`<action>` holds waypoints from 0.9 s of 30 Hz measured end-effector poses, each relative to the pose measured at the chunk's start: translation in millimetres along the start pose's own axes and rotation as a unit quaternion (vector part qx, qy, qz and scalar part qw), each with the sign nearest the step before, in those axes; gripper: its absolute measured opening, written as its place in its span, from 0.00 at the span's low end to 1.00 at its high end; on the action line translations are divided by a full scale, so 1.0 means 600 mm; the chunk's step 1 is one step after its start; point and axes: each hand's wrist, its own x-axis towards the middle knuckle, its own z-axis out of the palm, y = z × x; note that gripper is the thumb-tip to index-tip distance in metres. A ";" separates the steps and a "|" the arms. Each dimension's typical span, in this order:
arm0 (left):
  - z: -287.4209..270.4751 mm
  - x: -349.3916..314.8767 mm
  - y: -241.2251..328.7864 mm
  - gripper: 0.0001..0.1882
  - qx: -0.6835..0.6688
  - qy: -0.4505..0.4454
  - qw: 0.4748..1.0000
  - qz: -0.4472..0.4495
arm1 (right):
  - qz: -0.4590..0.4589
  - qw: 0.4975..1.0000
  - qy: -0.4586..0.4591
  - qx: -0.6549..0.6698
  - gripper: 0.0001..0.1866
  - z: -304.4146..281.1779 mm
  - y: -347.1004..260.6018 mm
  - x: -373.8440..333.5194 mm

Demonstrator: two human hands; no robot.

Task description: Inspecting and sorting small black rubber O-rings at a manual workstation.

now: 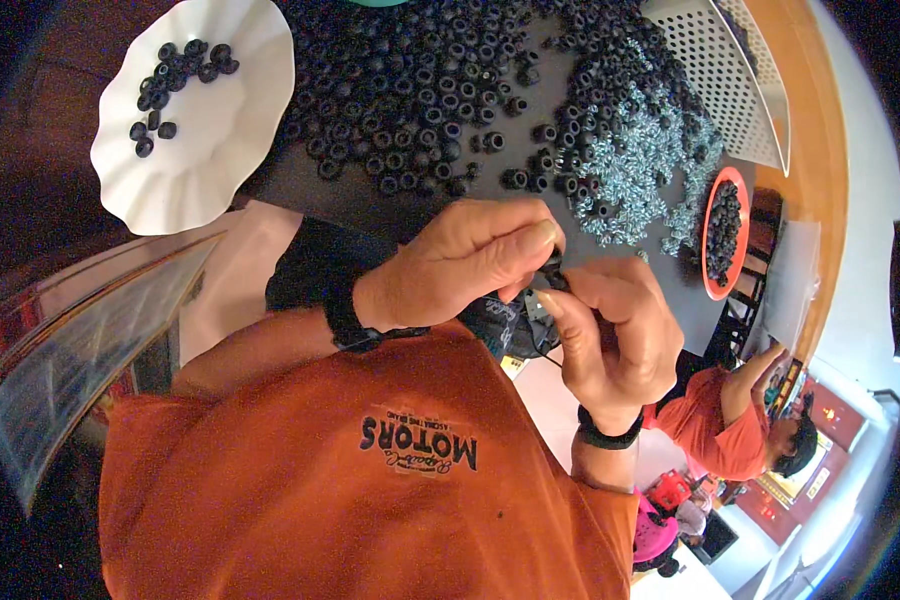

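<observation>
In front of my chest both hands meet, fingers pinched together. My left hand grips a small black part, mostly covered by the fingertips. From the other side, the thumb and forefinger of my right hand close on the same spot; whether they hold a second, smaller piece I cannot make out. Just beyond the hands, a dark table carries a wide spread of black ring-shaped parts. Beside them, to the right, lies a heap of small pale, shiny pieces.
A white wavy-edged plate with several black parts stands at the left. At the right are an orange-red oval dish full of black pieces and a perforated white tray. Another person in orange sits farther right.
</observation>
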 end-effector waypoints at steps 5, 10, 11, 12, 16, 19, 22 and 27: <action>-0.004 -0.001 0.002 0.19 -0.015 -0.016 1.000 0.009 | -0.004 1.000 0.017 -0.017 0.12 0.003 0.003 -0.011; -0.005 0.002 -0.005 0.19 -0.025 -0.026 0.999 0.024 | -0.018 1.000 0.010 -0.014 0.12 0.003 0.005 -0.008; -0.006 0.002 -0.005 0.19 -0.008 -0.031 0.999 0.027 | -0.017 1.000 0.010 -0.014 0.12 0.002 0.005 -0.008; -0.007 0.002 -0.006 0.19 0.008 -0.036 0.999 0.030 | -0.014 1.000 0.008 -0.018 0.12 0.002 0.005 -0.007; -0.006 0.001 -0.006 0.20 0.027 -0.019 0.999 0.024 | -0.026 0.999 -0.002 -0.023 0.12 0.003 0.008 -0.005; -0.011 0.001 -0.006 0.20 0.043 -0.036 0.998 0.024 | -0.031 0.998 -0.020 -0.044 0.13 -0.002 0.002 -0.002; -0.012 0.001 -0.003 0.20 0.050 -0.037 0.998 0.030 | -0.034 0.997 -0.051 -0.056 0.14 -0.010 -0.002 0.003; -0.009 0.001 -0.003 0.19 0.036 -0.021 0.999 -0.008 | -0.018 0.998 -0.039 -0.051 0.12 -0.001 -0.002 0.002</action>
